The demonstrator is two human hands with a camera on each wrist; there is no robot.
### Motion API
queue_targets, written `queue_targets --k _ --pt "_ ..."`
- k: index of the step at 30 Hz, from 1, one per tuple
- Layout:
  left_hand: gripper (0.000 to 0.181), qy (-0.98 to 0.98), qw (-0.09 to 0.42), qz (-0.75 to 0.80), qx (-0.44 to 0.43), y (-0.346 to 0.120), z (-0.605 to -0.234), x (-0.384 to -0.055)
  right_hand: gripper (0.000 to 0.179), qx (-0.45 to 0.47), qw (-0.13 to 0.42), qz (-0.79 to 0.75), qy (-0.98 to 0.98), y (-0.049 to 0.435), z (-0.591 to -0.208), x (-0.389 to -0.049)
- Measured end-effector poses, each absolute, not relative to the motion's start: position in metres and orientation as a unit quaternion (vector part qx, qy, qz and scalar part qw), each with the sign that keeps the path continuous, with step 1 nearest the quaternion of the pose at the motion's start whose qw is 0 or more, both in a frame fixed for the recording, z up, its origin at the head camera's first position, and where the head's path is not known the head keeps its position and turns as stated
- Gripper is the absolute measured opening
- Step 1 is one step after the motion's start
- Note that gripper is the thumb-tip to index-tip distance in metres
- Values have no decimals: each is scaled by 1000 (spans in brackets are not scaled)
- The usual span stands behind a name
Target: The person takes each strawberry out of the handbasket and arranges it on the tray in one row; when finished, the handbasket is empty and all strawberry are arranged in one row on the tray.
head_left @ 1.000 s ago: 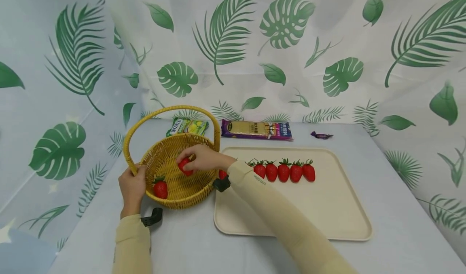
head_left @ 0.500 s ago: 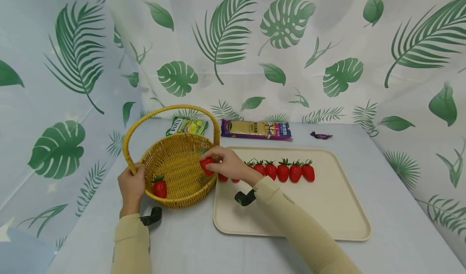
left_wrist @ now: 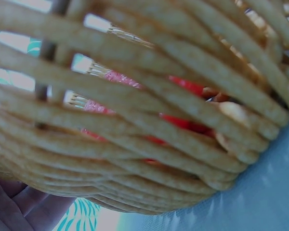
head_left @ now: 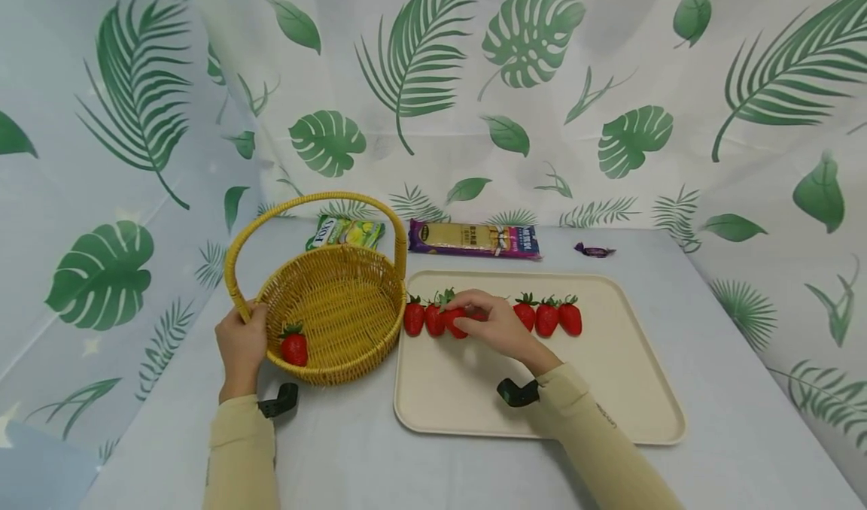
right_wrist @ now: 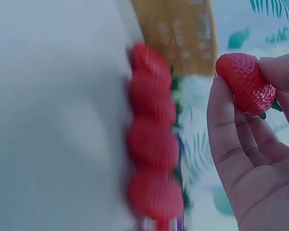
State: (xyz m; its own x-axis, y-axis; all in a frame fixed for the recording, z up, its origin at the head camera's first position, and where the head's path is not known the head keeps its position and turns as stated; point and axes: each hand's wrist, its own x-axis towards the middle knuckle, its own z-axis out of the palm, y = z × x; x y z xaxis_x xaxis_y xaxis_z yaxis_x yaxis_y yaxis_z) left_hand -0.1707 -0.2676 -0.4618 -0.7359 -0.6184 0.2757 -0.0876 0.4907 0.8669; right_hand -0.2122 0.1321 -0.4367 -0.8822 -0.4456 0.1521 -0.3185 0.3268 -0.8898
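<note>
My left hand grips the left side of the yellow wicker basket, where its handle meets the rim. One strawberry sits inside the basket near that hand. Above the beige tray, my right hand pinches a strawberry between thumb and fingertips. A row of strawberries lies on the tray just beneath, partly covered by this hand in the head view. Basket weave fills the left wrist view, with red showing through its gaps.
Behind the basket lies a green snack packet. A long purple and gold package rests behind the tray, and a small purple wrapped candy sits farther right. Leaf-patterned cloth hangs at the back and sides.
My right hand has moved right, out of the basket and over the tray's row, still pinching the strawberry. The left hand keeps its grip on the basket.
</note>
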Motion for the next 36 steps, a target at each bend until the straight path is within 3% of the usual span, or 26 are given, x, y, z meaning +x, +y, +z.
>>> queue_targets --k 12,25,36 --pt "26 -814 287 -455 219 -269 -459 -171 28 -147 -7 -586 797 213 -459 -205" --pt "27 -816 274 -454 229 -267 -462 -172 36 -23 -75 -630 772 265 -459 -202" --pt "26 -819 283 -447 222 -268 -461 -172 30 126 -144 -722 665 302 -459 -202"
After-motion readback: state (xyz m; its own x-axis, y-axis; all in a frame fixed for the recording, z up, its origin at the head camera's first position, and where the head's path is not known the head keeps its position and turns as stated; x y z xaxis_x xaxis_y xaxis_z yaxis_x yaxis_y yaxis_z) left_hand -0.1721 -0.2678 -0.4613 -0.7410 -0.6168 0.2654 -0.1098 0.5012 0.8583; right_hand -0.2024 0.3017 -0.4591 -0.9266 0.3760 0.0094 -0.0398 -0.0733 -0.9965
